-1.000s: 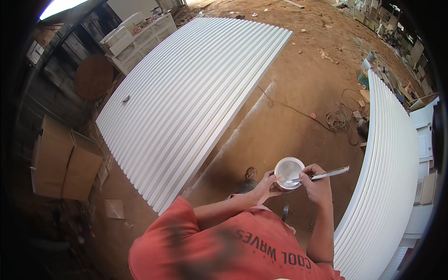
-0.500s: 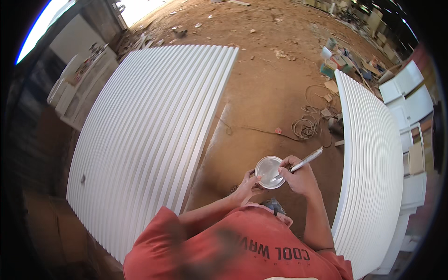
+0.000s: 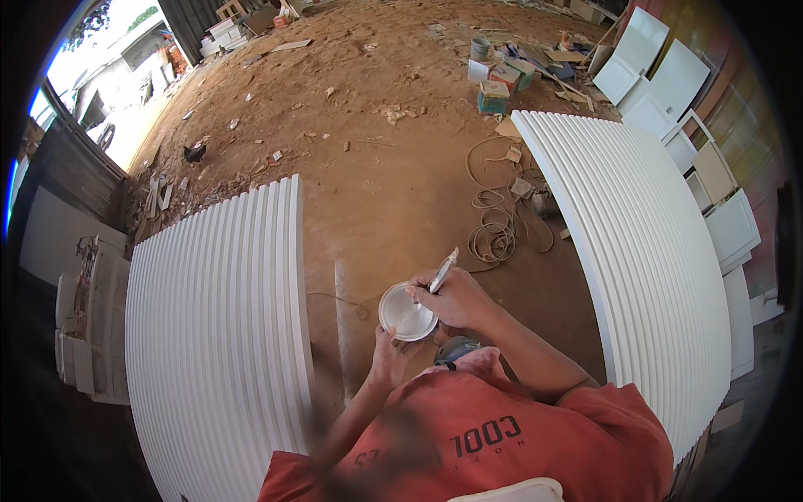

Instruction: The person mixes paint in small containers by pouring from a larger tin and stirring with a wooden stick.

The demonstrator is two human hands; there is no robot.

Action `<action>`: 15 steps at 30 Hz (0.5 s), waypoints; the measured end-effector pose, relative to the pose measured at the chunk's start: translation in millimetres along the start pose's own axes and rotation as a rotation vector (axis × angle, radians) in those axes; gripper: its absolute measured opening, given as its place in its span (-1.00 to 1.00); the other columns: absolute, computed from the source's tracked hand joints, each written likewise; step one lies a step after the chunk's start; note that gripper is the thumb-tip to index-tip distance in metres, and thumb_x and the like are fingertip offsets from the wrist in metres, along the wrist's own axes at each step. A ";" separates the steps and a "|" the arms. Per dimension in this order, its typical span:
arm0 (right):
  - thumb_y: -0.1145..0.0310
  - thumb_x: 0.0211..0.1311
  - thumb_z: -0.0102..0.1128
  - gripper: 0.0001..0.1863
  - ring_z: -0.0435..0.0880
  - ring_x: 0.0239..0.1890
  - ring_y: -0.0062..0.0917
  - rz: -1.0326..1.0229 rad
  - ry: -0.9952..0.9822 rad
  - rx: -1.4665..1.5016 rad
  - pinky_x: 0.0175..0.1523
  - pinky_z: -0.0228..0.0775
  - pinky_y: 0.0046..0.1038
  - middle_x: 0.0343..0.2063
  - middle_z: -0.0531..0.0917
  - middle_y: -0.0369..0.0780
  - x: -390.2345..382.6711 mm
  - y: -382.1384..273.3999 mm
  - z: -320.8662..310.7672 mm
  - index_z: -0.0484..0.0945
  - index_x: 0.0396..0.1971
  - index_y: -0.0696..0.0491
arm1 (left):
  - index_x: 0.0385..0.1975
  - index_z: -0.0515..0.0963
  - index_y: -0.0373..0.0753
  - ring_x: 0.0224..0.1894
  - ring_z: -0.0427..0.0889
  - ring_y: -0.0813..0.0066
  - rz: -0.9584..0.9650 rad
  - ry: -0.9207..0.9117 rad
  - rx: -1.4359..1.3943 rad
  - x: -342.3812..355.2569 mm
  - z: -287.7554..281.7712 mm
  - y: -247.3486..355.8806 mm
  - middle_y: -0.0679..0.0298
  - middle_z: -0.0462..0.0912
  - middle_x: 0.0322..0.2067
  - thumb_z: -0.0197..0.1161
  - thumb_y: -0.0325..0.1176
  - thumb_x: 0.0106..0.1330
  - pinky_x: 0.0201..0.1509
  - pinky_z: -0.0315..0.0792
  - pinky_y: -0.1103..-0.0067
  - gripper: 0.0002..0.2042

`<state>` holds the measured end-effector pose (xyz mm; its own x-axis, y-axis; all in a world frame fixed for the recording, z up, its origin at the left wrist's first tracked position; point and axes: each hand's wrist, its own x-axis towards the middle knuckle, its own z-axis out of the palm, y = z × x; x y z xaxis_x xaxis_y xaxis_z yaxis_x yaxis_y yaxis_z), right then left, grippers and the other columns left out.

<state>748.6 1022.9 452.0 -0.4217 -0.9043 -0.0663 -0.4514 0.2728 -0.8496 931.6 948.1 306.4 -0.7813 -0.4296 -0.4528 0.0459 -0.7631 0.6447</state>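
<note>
In front of my red shirt, my left hand (image 3: 390, 358) grips the lower left side of a round white plastic tub (image 3: 387, 311). Pale, whitish stuff coats the tub's inside. My right hand (image 3: 452, 299) is closed around a slim paintbrush (image 3: 443, 272) with white smears along its handle. The handle sticks up beyond my fingers, and its lower end points into the tub, mostly hidden by my hand. A large white ribbed panel (image 3: 222, 335) lies to the left of my hands. Another white ribbed panel (image 3: 644, 276) stands to the right.
Coiled cable (image 3: 493, 238) lies on the brown dirt floor (image 3: 368, 209) ahead. Boxes (image 3: 493, 96) and a grey bucket (image 3: 479, 48) sit farther off amid scrap. White flat boards (image 3: 631, 54) lean along the right wall. A dark bird (image 3: 194, 153) is at the far left.
My view has swung, so the panels and my hands sit elsewhere in the picture. Both hands keep their hold on the tub and paintbrush, and the paintbrush handle now points more steeply away from me.
</note>
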 end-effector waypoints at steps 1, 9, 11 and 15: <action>0.22 0.33 0.24 -0.74 0.66 -0.36 -0.49 -0.012 -0.001 0.005 -0.19 0.47 -0.42 -0.47 0.69 -0.13 25.4 7.5 -7.3 0.69 -0.26 0.12 | 0.42 0.13 -0.15 0.34 0.41 0.14 -0.005 -0.034 -0.015 21.9 2.7 8.3 0.10 0.32 0.35 -0.11 0.00 0.54 0.40 0.36 0.19 -0.44; 0.22 0.35 0.28 -0.73 0.67 -0.41 -0.57 -0.035 -0.179 0.135 -0.28 0.51 -0.43 -0.45 0.72 -0.22 189.6 34.4 -61.9 0.63 -0.23 0.16 | 0.41 0.00 -0.14 0.37 0.32 0.15 0.063 0.064 -0.135 171.3 38.2 85.7 0.08 0.22 0.35 0.09 -0.06 0.45 0.38 0.30 0.11 -0.35; 0.21 0.37 0.26 -0.73 0.69 -0.46 -0.55 0.004 -0.141 0.166 -0.35 0.52 -0.43 -0.49 0.72 -0.20 229.7 40.8 -78.6 0.62 -0.22 0.14 | 0.39 0.00 -0.14 0.35 0.32 0.17 0.042 0.143 -0.130 202.1 50.3 113.7 0.08 0.23 0.32 0.12 -0.10 0.44 0.34 0.30 0.10 -0.36; 0.23 0.41 0.25 -0.75 0.64 -0.47 -0.61 0.015 -0.070 0.124 -0.40 0.49 -0.51 -0.39 0.73 -0.19 314.4 51.2 -107.2 0.62 -0.20 0.14 | 0.39 0.04 -0.14 0.35 0.32 0.15 0.018 0.134 -0.138 278.9 47.5 153.9 0.09 0.25 0.32 0.12 -0.06 0.43 0.37 0.27 0.09 -0.36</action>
<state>508.5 787.8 443.7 -0.3699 -0.9223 -0.1120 -0.3426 0.2475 -0.9063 691.2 733.8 308.6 -0.6905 -0.4971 -0.5255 0.1513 -0.8096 0.5672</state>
